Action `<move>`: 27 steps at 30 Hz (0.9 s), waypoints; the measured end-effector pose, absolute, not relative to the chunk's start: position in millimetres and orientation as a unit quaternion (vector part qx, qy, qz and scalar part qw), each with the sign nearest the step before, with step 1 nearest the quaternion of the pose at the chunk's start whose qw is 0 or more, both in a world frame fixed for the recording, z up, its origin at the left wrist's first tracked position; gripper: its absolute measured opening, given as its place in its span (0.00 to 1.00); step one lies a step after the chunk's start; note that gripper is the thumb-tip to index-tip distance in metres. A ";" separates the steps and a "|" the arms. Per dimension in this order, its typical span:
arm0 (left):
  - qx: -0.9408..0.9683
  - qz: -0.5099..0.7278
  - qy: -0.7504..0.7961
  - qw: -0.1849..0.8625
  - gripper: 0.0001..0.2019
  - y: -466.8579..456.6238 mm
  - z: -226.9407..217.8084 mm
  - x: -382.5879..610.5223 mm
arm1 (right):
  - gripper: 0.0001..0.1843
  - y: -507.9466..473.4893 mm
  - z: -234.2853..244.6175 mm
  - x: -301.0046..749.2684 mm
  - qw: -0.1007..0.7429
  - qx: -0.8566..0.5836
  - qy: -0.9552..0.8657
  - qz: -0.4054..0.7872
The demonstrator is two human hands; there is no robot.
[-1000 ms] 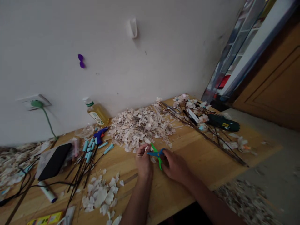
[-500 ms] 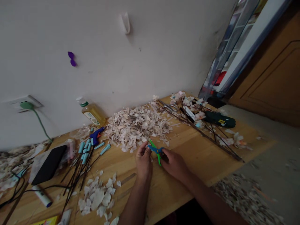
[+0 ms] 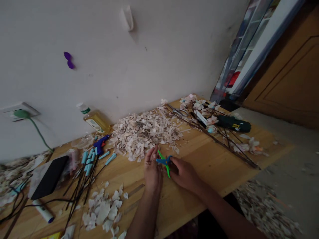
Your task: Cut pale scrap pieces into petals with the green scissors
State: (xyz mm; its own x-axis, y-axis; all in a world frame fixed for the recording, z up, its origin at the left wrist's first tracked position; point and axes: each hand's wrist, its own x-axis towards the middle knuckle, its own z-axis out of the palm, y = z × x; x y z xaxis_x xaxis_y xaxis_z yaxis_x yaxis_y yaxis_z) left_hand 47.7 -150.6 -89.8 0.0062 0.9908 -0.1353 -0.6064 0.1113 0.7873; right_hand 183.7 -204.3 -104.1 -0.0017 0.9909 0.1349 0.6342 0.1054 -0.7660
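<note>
In my right hand is a small pair of green and blue scissors, my fingers closed around the handles. The blades stand apart and point toward my left hand. That hand is raised just left of the blades, its fingers stretched upward and partly apart; I see nothing clear between them. Behind both hands spreads a large heap of pale, petal-like pieces. A smaller pile of whiter petals lies to the left of my left forearm.
Left on the wooden table are a blue glue gun, dark stems with light-blue tips, a black phone, a marker and a bottle of yellow liquid. Flowered branches and a dark green tool lie right.
My left fingers have loosened from a pinch at the scissors and stretched upward. The scissor blades have drawn slightly away from them and opened wider. The view has shifted a little.
</note>
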 end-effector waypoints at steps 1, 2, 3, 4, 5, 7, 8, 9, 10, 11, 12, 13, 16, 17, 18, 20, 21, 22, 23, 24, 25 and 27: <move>0.297 0.601 0.360 0.649 0.19 -150.8 -90.3 48.3 | 0.10 -203.4 -105.2 184.2 0.364 -0.614 -0.638 0.290; 0.325 0.593 0.366 0.639 0.19 -151.5 -91.0 49.1 | 0.09 -202.2 -106.6 184.9 0.393 -0.607 -0.609 0.327; 0.355 0.584 0.372 0.628 0.18 -152.4 -91.6 50.0 | 0.09 -200.6 -108.2 185.7 0.430 -0.594 -0.574 0.365; 0.386 0.573 0.377 0.617 0.17 -153.6 -92.2 51.0 | 0.10 -198.9 -109.7 186.6 0.469 -0.577 -0.535 0.400; 0.413 0.562 0.380 0.607 0.17 -154.9 -92.6 52.0 | 0.12 -197.1 -110.9 187.4 0.506 -0.558 -0.498 0.429; 0.448 0.543 0.386 0.596 0.15 -157.6 -92.6 53.3 | 0.16 -193.8 -112.5 188.9 0.553 -0.531 -0.440 0.468; 0.458 0.535 0.392 0.592 0.14 -158.8 -92.1 53.7 | 0.17 -192.5 -112.8 189.5 0.564 -0.527 -0.420 0.477; 0.467 0.527 0.397 0.589 0.14 -159.9 -91.3 54.0 | 0.18 -191.6 -112.8 190.0 0.568 -0.527 -0.408 0.483; 0.474 0.520 0.401 0.586 0.14 -160.8 -90.2 54.2 | 0.18 -191.1 -112.5 190.4 0.568 -0.528 -0.403 0.486; 0.482 0.513 0.404 0.584 0.13 -161.7 -89.1 54.3 | 0.18 -190.8 -112.1 190.6 0.566 -0.528 -0.404 0.487; 0.491 0.506 0.407 0.581 0.13 -162.4 -87.9 54.4 | 0.17 -190.8 -111.5 190.9 0.564 -0.528 -0.410 0.485; 0.499 0.499 0.410 0.578 0.13 -163.1 -86.9 54.6 | 0.16 -190.9 -110.7 191.2 0.562 -0.527 -0.418 0.482; 0.519 0.487 0.421 0.563 0.13 -164.6 -85.3 55.3 | 0.13 -191.4 -108.0 192.4 0.557 -0.520 -0.440 0.475; 0.526 0.484 0.425 0.556 0.13 -165.0 -85.2 55.4 | 0.12 -191.5 -107.2 193.0 0.555 -0.520 -0.442 0.476; 0.532 0.481 0.429 0.548 0.13 -165.2 -85.2 55.5 | 0.13 -191.4 -106.4 193.6 0.553 -0.521 -0.440 0.479; 0.549 0.477 0.437 0.529 0.14 -165.4 -85.4 55.1 | 0.14 -191.4 -105.7 194.6 0.547 -0.518 -0.432 0.495; 0.556 0.477 0.439 0.520 0.15 -165.3 -85.6 54.7 | 0.14 -191.4 -105.9 194.9 0.543 -0.513 -0.431 0.506; 0.563 0.478 0.439 0.511 0.15 -165.3 -85.8 54.3 | 0.14 -191.4 -106.3 195.2 0.538 -0.509 -0.435 0.513; 0.568 0.479 0.437 0.507 0.15 -165.3 -86.0 53.8 | 0.15 -191.6 -107.0 195.3 0.531 -0.506 -0.443 0.516; 0.569 0.480 0.434 0.507 0.14 -165.4 -86.2 53.4 | 0.15 -191.8 -107.7 195.3 0.525 -0.506 -0.454 0.512; 0.566 0.482 0.430 0.512 0.14 -165.7 -86.6 53.2 | 0.15 -192.0 -108.5 195.4 0.520 -0.511 -0.465 0.503; 0.554 0.483 0.423 0.529 0.14 -166.7 -87.5 53.7 | 0.14 -192.2 -109.5 195.8 0.517 -0.524 -0.476 0.481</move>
